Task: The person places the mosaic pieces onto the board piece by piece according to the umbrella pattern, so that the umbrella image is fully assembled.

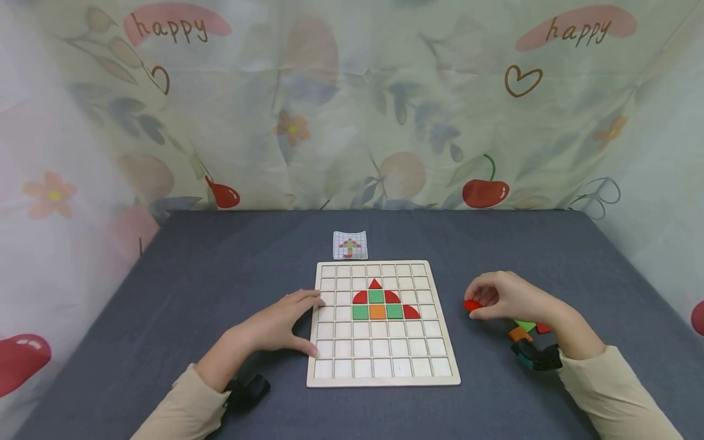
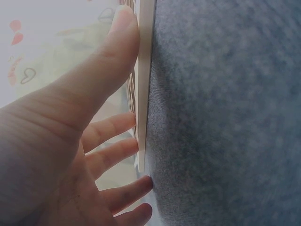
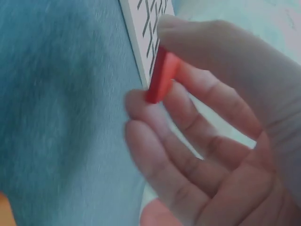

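My right hand (image 1: 508,298) pinches a red tile (image 1: 472,305) between thumb and fingers, to the right of the white grid board (image 1: 385,368). In the right wrist view the red tile (image 3: 162,77) shows edge-on, with the board's border behind it. My left hand (image 1: 277,324) rests at the board's left edge, thumb and fingers spread along it; the left wrist view shows the thumb (image 2: 110,61) against the rim. On the board lie a red triangle (image 1: 375,284), red quarter-round tiles (image 1: 411,311), green squares (image 1: 376,296) and an orange square (image 1: 377,311).
Behind the board lies a small pattern card (image 1: 350,245) with a printed figure on a grid. Loose tiles, green (image 1: 525,325), orange (image 1: 519,334) and red (image 1: 542,328), lie by my right wrist. A patterned curtain (image 1: 352,122) hangs behind the dark table (image 1: 247,244).
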The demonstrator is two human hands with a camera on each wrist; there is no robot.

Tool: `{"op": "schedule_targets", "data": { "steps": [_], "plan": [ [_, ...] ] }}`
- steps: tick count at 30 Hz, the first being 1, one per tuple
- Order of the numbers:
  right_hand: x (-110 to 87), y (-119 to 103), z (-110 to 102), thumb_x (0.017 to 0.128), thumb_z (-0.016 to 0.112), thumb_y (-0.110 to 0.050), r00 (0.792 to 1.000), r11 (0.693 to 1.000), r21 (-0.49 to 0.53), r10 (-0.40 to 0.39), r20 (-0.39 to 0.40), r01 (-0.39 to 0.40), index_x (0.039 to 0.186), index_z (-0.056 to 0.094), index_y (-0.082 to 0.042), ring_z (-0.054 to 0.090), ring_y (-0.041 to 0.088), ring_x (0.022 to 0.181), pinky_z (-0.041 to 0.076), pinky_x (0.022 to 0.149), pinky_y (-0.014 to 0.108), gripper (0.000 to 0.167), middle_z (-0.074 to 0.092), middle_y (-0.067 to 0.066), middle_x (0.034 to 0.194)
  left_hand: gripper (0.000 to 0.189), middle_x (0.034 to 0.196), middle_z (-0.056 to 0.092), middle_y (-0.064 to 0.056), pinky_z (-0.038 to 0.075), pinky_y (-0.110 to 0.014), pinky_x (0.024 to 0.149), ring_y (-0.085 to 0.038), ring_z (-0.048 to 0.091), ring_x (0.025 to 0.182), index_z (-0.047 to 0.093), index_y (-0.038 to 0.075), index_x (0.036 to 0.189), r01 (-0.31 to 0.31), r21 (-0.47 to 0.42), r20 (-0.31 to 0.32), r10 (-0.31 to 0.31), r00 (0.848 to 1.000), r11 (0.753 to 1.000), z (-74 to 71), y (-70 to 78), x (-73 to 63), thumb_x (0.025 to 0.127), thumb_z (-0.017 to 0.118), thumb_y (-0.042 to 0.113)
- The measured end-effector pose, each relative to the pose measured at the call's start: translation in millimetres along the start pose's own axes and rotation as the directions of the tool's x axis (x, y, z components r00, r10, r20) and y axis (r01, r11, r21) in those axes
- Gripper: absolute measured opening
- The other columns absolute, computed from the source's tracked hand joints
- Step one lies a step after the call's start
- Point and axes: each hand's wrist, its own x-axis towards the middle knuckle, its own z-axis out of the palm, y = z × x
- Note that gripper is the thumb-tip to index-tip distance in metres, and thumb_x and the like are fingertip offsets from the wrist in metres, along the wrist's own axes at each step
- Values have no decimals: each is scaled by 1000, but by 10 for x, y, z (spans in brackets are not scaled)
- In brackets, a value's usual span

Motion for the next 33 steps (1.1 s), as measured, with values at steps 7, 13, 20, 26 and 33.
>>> {"op": "schedule_targets", "data": {
  "steps": [7,13,20,26,33],
  "plan": [
    [111,-133,104,78,75,-23,997,998,16,-61,-55,62,95,67,-13,57,-1,75,54,69,20,22,65,0,92,83,149,33,-12,30,-51,110,-32,30,138,44,10,134,-1,2,0,1,1000,1000,-2,-5,-4,68,79,46],
    [195,-275,169,79,75,-21,995,995,72,-62,-79,67,100,66,-8,63,3,78,55,73,22,26,67,5,96,83,149,33,-12,30,-51,110,-33,29,139,44,9,135,-6,9,0,6,1000,1000,-3,-5,-8,68,79,46],
    [311,-393,252,78,75,-18,989,990,104,-81,-121,94,100,66,-7,65,6,80,56,76,27,26,68,5,95,83,149,33,-11,27,-53,111,-37,25,140,45,11,135,12,6,1,-12,1000,1000,-3,2,-2,68,79,47],
    [430,-491,340,77,76,-16,986,989,112,-84,-145,101,99,67,-7,63,7,79,56,76,29,26,68,4,94,82,149,34,-11,26,-53,111,-38,23,141,45,12,135,20,-1,5,-20,1000,1000,-3,15,0,68,79,46],
    [568,-584,427,77,77,-18,988,990,118,-55,-146,73,98,68,-7,63,11,80,56,76,26,26,69,5,92,82,149,33,-11,26,-53,111,-39,23,141,45,12,134,29,1,10,-29,1000,1000,-7,27,1,68,79,45]
  ]
}}
